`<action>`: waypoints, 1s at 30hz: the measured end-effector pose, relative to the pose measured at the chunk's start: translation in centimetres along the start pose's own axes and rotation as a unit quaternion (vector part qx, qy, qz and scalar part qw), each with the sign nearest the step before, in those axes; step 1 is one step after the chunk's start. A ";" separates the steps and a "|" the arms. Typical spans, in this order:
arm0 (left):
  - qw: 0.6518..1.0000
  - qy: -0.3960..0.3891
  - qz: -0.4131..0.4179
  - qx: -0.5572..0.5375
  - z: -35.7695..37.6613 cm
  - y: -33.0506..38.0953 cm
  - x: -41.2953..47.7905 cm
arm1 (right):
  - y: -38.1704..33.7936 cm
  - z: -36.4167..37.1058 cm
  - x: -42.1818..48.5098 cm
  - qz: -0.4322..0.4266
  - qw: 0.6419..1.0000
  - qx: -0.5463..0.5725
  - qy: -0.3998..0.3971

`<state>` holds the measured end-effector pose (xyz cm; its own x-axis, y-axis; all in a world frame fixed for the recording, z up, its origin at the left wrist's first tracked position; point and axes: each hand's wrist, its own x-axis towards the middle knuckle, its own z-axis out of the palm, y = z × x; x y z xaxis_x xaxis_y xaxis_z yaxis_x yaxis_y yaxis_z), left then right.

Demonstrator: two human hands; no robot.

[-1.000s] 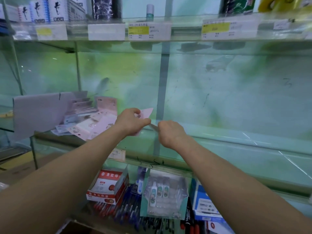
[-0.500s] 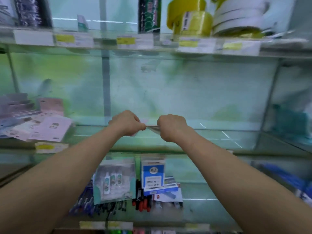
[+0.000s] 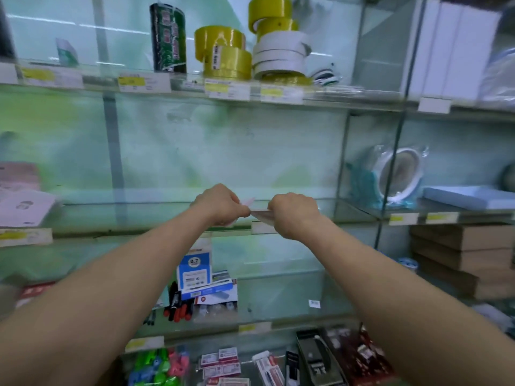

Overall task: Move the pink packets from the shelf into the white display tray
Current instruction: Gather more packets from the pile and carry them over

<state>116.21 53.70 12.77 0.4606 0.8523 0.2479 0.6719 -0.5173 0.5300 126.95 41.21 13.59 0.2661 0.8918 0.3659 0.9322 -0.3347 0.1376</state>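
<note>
Both my hands are held out together above the middle glass shelf (image 3: 156, 215). My left hand (image 3: 220, 204) pinches a thin pink packet (image 3: 248, 201), of which only a pale corner shows past the fingers. My right hand (image 3: 292, 214) grips a second flat packet (image 3: 260, 214) seen edge-on between the two fists. More pink packets (image 3: 22, 201) lie in a loose pile at the far left of the same shelf. The white display tray is out of view.
Yellow and white tape rolls (image 3: 250, 54) and a dark green pack (image 3: 168, 37) stand on the upper shelf. A wrapped tape ring (image 3: 398, 174) and a pale blue box (image 3: 471, 196) sit at the right. Pens and cards (image 3: 195, 288) fill the lower shelves; brown boxes (image 3: 459, 254) are stacked at the right.
The view has swung right and upward, so the packet pile and tray slid off to the left edge. Both hands stay together, holding the packets.
</note>
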 end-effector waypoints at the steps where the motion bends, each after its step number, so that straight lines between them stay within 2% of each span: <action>1: 1.000 -0.008 0.008 -0.001 0.5 0.8 -0.2 | 0.7 -0.2 -0.7 0.013 1.000 -0.003 -0.006; 10: 0.992 -0.068 0.108 0.006 4.4 6.5 -1.5 | 5.0 -1.4 -6.4 0.137 0.989 -0.041 -0.044; 18: 0.967 -0.160 0.199 -0.011 8.6 11.2 -5.4 | 7.9 -1.5 -13.4 0.246 0.964 -0.058 -0.086; 27: 0.935 -0.202 0.291 -0.001 13.3 20.9 -10.2 | 15.0 -3.0 -20.9 0.350 0.928 -0.080 -0.105; 30: 0.925 -0.228 0.303 -0.028 15.0 24.5 -12.2 | 18.5 -3.0 -23.4 0.380 0.917 -0.080 -0.089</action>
<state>135.75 29.42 10.57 0.9480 0.2797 0.1517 0.1855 -0.8732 0.4506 137.26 13.24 10.33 0.8734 0.4130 0.2581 0.4166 -0.9081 0.0432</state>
